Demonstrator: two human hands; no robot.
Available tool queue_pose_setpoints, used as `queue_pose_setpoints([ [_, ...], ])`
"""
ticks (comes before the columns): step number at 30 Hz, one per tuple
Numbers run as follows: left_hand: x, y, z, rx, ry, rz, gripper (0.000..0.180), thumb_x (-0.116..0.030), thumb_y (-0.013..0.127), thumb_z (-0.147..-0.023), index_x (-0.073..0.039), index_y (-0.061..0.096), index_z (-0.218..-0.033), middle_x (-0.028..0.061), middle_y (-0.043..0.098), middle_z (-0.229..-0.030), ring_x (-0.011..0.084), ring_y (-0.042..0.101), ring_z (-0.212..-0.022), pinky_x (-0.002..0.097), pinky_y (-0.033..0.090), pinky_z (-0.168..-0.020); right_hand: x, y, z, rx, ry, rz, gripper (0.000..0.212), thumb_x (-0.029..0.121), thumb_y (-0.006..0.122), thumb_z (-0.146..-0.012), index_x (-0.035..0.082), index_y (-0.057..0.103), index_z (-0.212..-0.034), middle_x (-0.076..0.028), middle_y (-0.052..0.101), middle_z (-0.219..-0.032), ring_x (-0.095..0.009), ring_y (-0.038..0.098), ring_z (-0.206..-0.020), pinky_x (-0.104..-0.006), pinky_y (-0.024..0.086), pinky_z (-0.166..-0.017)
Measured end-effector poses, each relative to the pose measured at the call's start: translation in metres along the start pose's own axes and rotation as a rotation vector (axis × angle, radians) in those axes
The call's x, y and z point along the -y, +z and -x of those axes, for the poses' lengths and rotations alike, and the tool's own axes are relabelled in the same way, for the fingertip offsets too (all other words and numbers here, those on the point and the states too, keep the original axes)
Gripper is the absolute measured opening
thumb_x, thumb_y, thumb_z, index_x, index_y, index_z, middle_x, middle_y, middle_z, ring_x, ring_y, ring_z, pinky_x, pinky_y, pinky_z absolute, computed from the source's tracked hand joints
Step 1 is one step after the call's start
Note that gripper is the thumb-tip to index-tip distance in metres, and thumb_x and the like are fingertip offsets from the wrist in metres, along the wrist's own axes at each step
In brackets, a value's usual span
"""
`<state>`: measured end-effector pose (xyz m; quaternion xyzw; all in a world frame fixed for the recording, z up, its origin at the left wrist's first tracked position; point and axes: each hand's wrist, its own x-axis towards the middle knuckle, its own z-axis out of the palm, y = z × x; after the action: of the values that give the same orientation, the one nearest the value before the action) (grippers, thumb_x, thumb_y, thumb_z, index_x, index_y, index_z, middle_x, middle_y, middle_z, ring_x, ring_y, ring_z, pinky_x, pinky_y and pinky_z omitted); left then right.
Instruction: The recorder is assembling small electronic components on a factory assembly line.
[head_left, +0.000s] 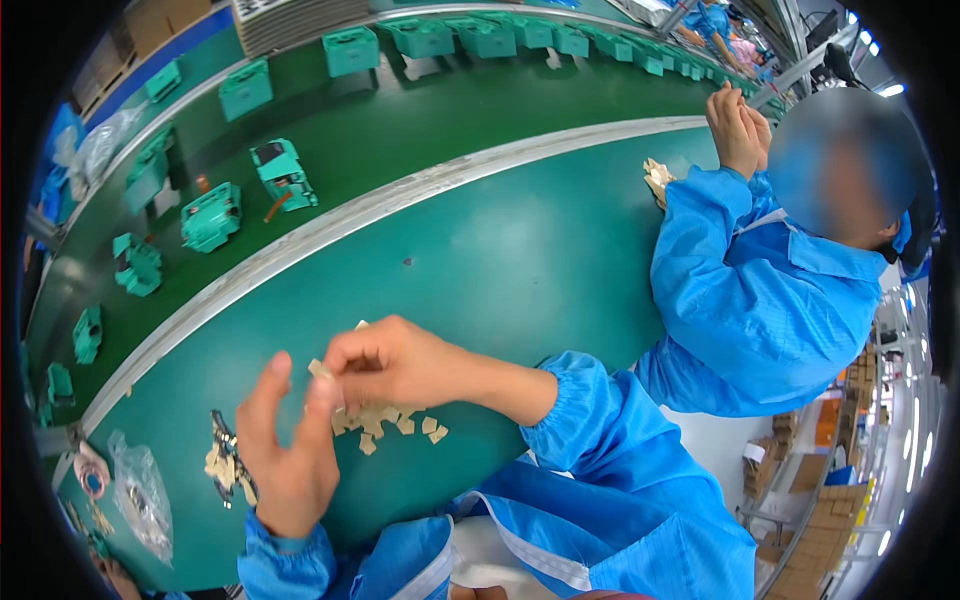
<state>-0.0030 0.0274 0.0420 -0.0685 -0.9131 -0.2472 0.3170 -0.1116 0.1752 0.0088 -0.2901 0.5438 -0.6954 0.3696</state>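
Note:
My right hand [395, 365] reaches in from the right over the green worktop, its thumb and fingertips pinched on a small cream-coloured piece [319, 369]. Close on the left is my left hand [290, 450], somewhat blurred. Its forefinger and thumb stand apart, with the thumb tip right by the same piece. Beneath the right hand lies a loose pile of small flat cream pieces [368, 442], partly covered by the hands. Beside my left hand, a heap of small black parts [220, 432] is mixed with cream pieces.
Beyond a metal rail [300, 235] runs a dark green conveyor carrying several teal plastic housings [212, 217]. A clear plastic bag [142, 500] and a pink tape roll [92, 472] lie at the left. On the right, a co-worker in a blue smock [760, 290] has both hands raised.

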Motion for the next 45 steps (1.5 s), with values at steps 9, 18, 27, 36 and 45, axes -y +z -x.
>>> queue_pose_setpoints([
  [9,0.011,-0.002,-0.002,0.352,0.143,0.003,0.044,0.009,0.063,-0.067,0.001,0.062,-0.109,0.0148,0.059,-0.107,0.0306,0.055,-0.084,0.0391,0.046,-0.072,0.012,-0.008,0.005,0.051,0.170,0.027,0.008,0.005,0.069,-0.077,0.000,0.063,-0.081,-0.007,0.066,-0.068,-0.011,0.062,-0.059,-0.0243,0.047,-0.051],
  [18,0.028,0.002,0.006,0.211,0.256,-0.006,0.040,0.001,0.062,-0.064,0.007,0.063,-0.103,0.0186,0.063,-0.096,0.0283,0.062,-0.077,0.0333,0.051,-0.064,0.015,-0.008,0.005,-0.011,0.230,-0.053,0.012,0.010,0.063,-0.087,0.000,0.067,-0.093,-0.006,0.068,-0.078,-0.010,0.063,-0.065,-0.0220,0.051,-0.055],
  [27,0.033,0.009,0.013,-0.019,0.249,0.032,0.028,0.007,0.065,-0.068,0.007,0.063,-0.095,0.0163,0.066,-0.088,0.0235,0.062,-0.070,0.0296,0.051,-0.058,0.006,0.001,0.004,-0.005,0.143,-0.138,0.011,0.002,0.064,-0.084,-0.003,0.063,-0.093,-0.009,0.067,-0.078,-0.010,0.062,-0.063,-0.0220,0.051,-0.056],
  [36,0.030,0.012,0.011,-0.031,0.245,0.098,0.023,0.008,0.069,-0.065,0.006,0.064,-0.088,0.0139,0.065,-0.082,0.0228,0.059,-0.064,0.0296,0.049,-0.055,-0.009,0.009,0.005,-0.142,-0.208,0.115,0.010,-0.002,0.065,-0.081,-0.003,0.062,-0.090,-0.009,0.064,-0.087,-0.013,0.062,-0.076,-0.0266,0.053,-0.070],
  [45,0.028,0.015,0.014,-0.030,0.198,0.132,0.026,0.003,0.070,-0.062,0.002,0.063,-0.086,0.0078,0.059,-0.075,0.0203,0.053,-0.060,0.0299,0.045,-0.051,-0.007,0.005,0.001,-0.139,-0.485,0.509,0.013,-0.005,0.064,-0.076,0.001,0.066,-0.088,-0.011,0.065,-0.083,-0.018,0.063,-0.075,-0.0269,0.052,-0.067],
])
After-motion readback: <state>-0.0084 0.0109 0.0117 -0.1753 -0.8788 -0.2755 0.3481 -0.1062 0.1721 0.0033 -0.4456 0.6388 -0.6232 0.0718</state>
